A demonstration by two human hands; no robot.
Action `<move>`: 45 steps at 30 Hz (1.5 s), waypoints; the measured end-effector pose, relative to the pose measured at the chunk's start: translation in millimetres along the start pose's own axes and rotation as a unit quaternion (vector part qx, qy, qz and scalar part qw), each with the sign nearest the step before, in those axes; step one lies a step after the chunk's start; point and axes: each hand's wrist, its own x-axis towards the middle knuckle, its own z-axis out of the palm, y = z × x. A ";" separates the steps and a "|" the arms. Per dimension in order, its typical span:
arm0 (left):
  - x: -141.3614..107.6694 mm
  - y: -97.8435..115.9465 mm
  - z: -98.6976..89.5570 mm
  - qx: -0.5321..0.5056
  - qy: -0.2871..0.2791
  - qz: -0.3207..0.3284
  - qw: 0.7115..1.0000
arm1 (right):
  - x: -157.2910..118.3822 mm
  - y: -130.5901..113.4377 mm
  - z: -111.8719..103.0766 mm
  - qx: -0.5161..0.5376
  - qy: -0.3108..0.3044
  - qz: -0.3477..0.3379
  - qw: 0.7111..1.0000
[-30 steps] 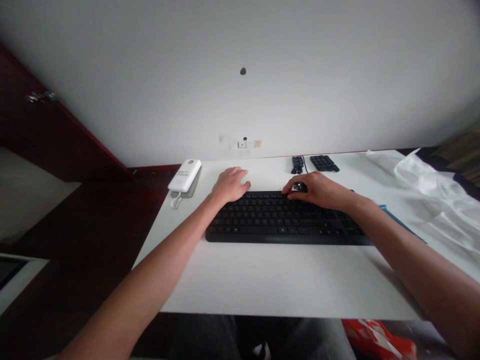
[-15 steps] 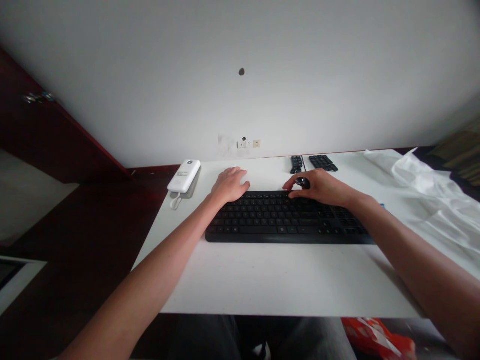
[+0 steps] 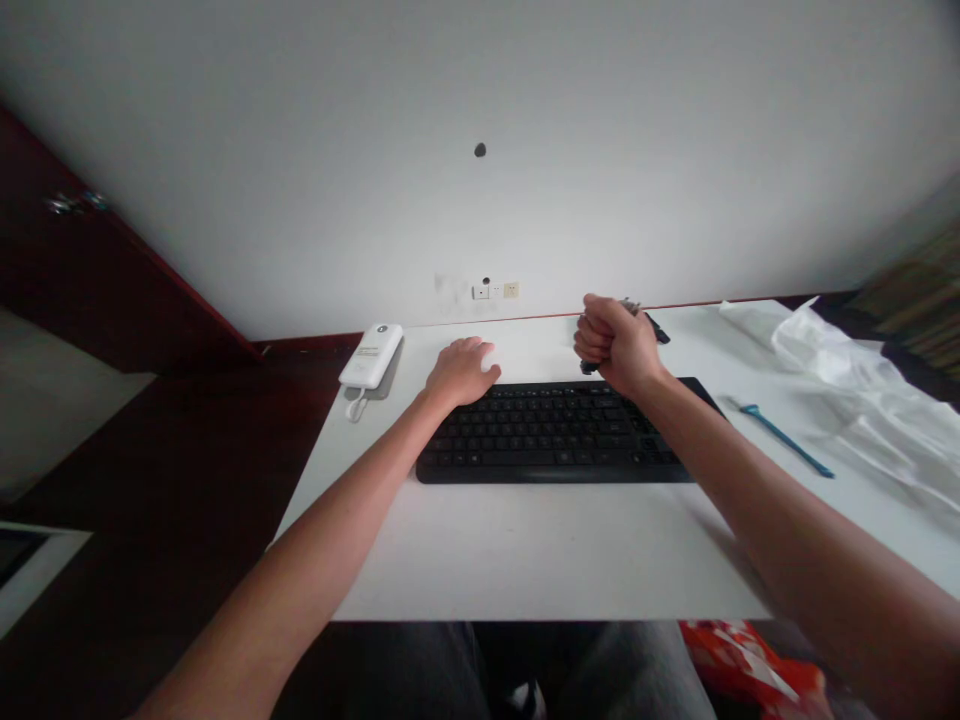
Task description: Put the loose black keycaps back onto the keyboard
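A black keyboard lies lengthwise across the white desk. My left hand rests at its far left edge, fingers stretched out and thumb apart, holding nothing. Above the keyboard's far edge my right hand is raised in a closed fist. Something thin and metallic-looking shows at the top of the fist, and a dark bit is visible below it; I cannot make out what the hand holds. Behind the fist, a group of loose black keys is mostly covered by the hand.
A white power bank with a short loop cable lies at the desk's left. On the right are a thin blue brush-like stick and crumpled white plastic. Wall sockets sit behind the desk. A red bag is below its front edge.
My right hand has lifted off the keyboard's far edge and turned from a pinch into a fist, now hiding most loose keys. The blue stick has come into view. My left hand has barely moved.
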 end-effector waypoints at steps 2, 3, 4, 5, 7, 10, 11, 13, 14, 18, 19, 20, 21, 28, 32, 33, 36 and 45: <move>0.7 -0.4 0.8 0.002 -0.001 -0.003 1.000 | -0.6 10.9 5.1 0.021 0.010 0.019 1.000; 0.9 -0.5 1.1 0.001 -0.001 -0.004 1.000 | -1.6 15.9 5.9 0.025 0.012 0.026 0.999; 1.1 -0.6 1.3 0.001 -0.001 -0.005 1.000 | -2.8 20.0 6.1 0.029 0.012 0.031 0.999; 1.1 -0.7 1.4 0.000 -0.001 -0.005 1.000 | -4.2 23.0 5.9 0.033 0.012 0.032 0.999; 0.9 -0.7 1.5 -0.003 -0.001 -0.004 1.000 | -6.5 25.7 5.6 0.040 0.011 0.031 0.999; 0.6 -0.8 1.7 -0.007 0.003 -0.001 1.000 | -8.7 26.2 7.7 0.042 0.006 0.026 0.999; 0.6 -0.7 1.7 -0.008 0.005 0.000 1.000 | -9.3 26.6 9.0 0.040 0.002 0.026 0.999; 0.7 -0.7 1.9 -0.009 0.006 -0.002 1.000 | -10.6 28.9 11.6 0.033 -0.009 0.024 0.999; 0.8 -0.7 2.0 -0.010 0.005 -0.003 1.000 | -11.2 30.6 12.7 0.029 -0.014 0.023 0.999; 1.3 -1.0 2.5 -0.010 0.002 -0.005 1.000 | -13.4 38.9 14.6 0.012 -0.019 0.022 0.999; 1.3 -1.0 2.6 -0.009 0.003 -0.004 1.000 | -13.7 40.6 14.6 0.008 -0.019 0.025 0.999; 1.4 -1.1 2.7 -0.009 0.004 -0.004 1.000 | -13.8 42.0 14.6 0.004 -0.018 0.028 0.999; 1.4 -1.2 2.8 -0.008 0.004 -0.003 1.000 | -14.0 43.1 14.6 0.001 -0.017 0.031 0.999; 1.1 -1.1 2.1 -0.004 0.003 0.002 1.000 | -14.5 45.0 15.7 0.003 -0.005 0.032 0.999; 0.2 -0.5 1.4 -0.001 0.003 0.005 1.000 | -14.2 45.6 16.2 0.011 0.011 0.028 0.999; 0.1 -0.4 1.3 0.000 0.003 0.004 1.000 | -14.0 45.8 16.1 0.011 0.011 0.028 1.000; 0.3 -0.2 1.5 0.001 0.001 0.003 1.000 | -13.9 46.6 15.9 0.005 0.009 0.025 1.000; 0.4 -0.4 1.9 0.005 -0.002 0.002 1.000 | -13.8 48.7 14.9 0.009 0.021 0.016 1.000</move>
